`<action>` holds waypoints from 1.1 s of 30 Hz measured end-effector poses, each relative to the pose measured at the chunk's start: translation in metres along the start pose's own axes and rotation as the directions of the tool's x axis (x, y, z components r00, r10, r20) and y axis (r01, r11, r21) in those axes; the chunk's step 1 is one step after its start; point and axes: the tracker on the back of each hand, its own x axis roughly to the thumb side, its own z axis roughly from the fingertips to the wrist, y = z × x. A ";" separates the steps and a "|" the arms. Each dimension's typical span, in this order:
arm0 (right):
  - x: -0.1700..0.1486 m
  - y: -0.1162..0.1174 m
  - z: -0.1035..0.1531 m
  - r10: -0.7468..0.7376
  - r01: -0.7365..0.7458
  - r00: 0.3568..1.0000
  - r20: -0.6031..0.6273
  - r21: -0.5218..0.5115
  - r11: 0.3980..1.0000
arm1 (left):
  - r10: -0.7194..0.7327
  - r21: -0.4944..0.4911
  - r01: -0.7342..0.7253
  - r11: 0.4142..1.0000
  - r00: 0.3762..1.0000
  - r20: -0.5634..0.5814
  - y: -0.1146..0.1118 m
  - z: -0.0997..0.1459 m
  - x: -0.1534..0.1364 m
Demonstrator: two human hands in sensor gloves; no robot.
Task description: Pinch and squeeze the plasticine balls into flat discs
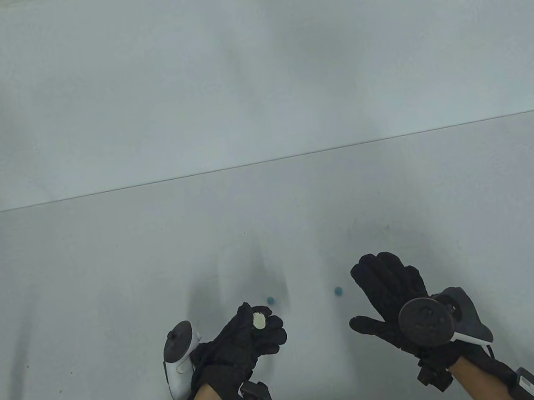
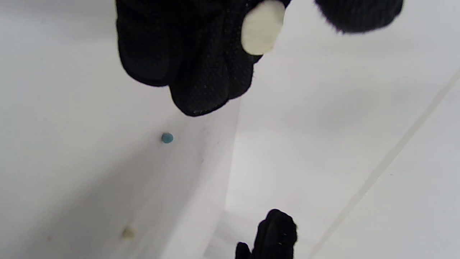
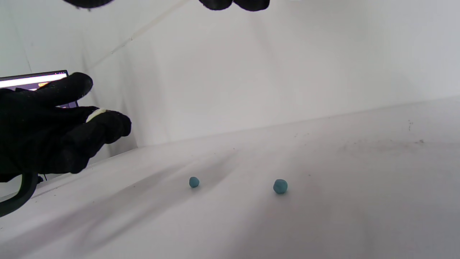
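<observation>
Nearest the table view's bottom edge, two bare forearms come in with black wrist-mounted cameras strapped on. The left hand [image 1: 246, 337], in a black sensor glove, is raised palm-up above the table with its fingers curled; a cream plasticine disc [image 1: 259, 319] lies flattened on the fingertips, and the thumb stands off it, so the piece rests there and is not pinched. In the left wrist view the same disc [image 2: 262, 28] sits against the glove's dotted fingers. A white tracker [image 1: 181, 363] is strapped at that hand's outer side.

The right hand [image 1: 388, 294] is spread flat, fingers straight and thumb out to the side, holding nothing; a dark tracker [image 1: 425, 321] with a round top sits on its back.

Just beyond the hands, two small blue plasticine balls lie on the table, well apart from each other: the left ball [image 1: 271, 300] just past the left fingertips, the right ball [image 1: 338, 291] just beside the right hand's fingers. The left wrist view also shows a small cream ball [image 2: 128, 232] on the surface.

The white table [image 1: 83, 289] is matte, with grey smudges and dark specks, its far edge rounded at the corners. Behind it rises a plain white backdrop [image 1: 245, 61]. In the right wrist view a lit screen [image 3: 34, 80] shows behind the left hand; its writing is too small to read.
</observation>
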 end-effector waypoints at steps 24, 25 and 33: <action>0.000 -0.001 0.000 0.000 -0.001 1.000 0.000 -0.008 1.000 | 0.003 -0.035 -0.003 0.999 1.000 -0.006 -0.002 0.002 0.002; 0.000 -0.001 0.000 -0.001 0.001 1.000 0.001 -0.010 1.000 | 0.002 -0.033 -0.002 0.999 1.000 -0.004 -0.003 0.002 0.002; 0.000 -0.001 0.000 -0.003 0.003 1.000 0.002 -0.008 1.000 | -0.138 0.069 0.140 0.988 0.990 -0.043 0.000 0.005 0.006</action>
